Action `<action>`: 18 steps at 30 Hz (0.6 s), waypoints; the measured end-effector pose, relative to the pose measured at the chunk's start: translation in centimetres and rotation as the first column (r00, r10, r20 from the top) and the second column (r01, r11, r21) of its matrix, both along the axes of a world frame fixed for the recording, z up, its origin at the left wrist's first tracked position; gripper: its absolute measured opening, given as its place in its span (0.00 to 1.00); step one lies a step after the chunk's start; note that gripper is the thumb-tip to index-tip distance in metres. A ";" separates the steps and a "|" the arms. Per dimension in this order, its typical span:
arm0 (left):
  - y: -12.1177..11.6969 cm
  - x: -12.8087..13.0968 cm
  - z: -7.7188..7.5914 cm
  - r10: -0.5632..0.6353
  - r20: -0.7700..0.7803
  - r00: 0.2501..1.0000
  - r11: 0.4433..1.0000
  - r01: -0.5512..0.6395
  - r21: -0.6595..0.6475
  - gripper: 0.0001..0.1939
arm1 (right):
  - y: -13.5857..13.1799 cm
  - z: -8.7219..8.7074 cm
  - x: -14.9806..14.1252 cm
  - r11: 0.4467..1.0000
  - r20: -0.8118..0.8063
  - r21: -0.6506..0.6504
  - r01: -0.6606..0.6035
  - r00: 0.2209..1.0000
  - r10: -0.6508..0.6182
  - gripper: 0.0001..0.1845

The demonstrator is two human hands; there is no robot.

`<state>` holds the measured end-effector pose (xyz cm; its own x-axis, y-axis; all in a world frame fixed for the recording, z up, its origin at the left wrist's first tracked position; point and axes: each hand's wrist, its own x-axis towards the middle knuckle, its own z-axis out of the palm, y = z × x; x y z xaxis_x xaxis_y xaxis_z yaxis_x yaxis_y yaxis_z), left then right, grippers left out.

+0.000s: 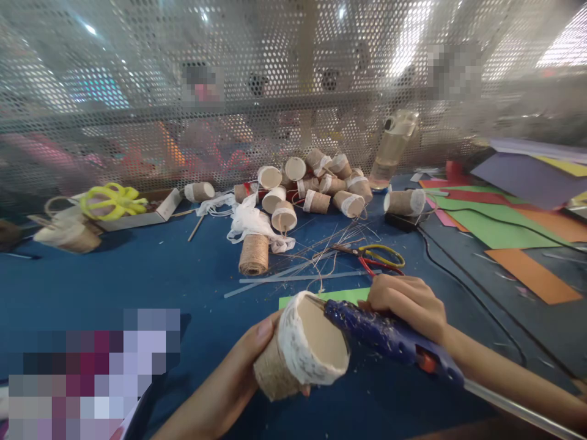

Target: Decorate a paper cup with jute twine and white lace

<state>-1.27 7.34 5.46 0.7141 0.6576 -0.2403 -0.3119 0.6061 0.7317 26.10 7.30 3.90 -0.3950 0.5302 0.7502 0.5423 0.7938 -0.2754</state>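
A paper cup (275, 366), wrapped in twine with a white lace band round its rim, is tilted in my left hand (247, 360), its mouth facing right. My right hand (408, 305) is closed around a blue hot glue gun (380, 333) with a clear glue stick (513, 403) coming out of its back end. The metal nozzle is at the inside of the cup's upper rim; whether it touches, I cannot tell. The fingers of my left hand behind the cup are mostly hidden. Just beyond the cup lies a green paper strip (339, 297).
Behind lie scissors (383, 256), glue sticks (302, 278), a twine spool (254, 255), white lace (250, 220) and several wrapped cups (316, 201). A water bottle (394, 150) stands by the perforated metal screen (160, 122). At right, a black cable (463, 281) crosses near coloured paper (490, 220).
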 end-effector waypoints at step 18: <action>0.0 -0.3 -0.1 0.005 -0.027 1.000 0.999 -0.006 -0.032 0.27 | 0.1 0.1 0.1 1.000 0.008 -0.022 -0.013 1.000 0.013 0.12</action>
<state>-1.53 7.36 5.32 0.7034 0.6534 -0.2800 -0.2961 0.6274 0.7202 26.17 7.43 4.00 -0.4082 0.5409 0.7354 0.5341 0.7948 -0.2882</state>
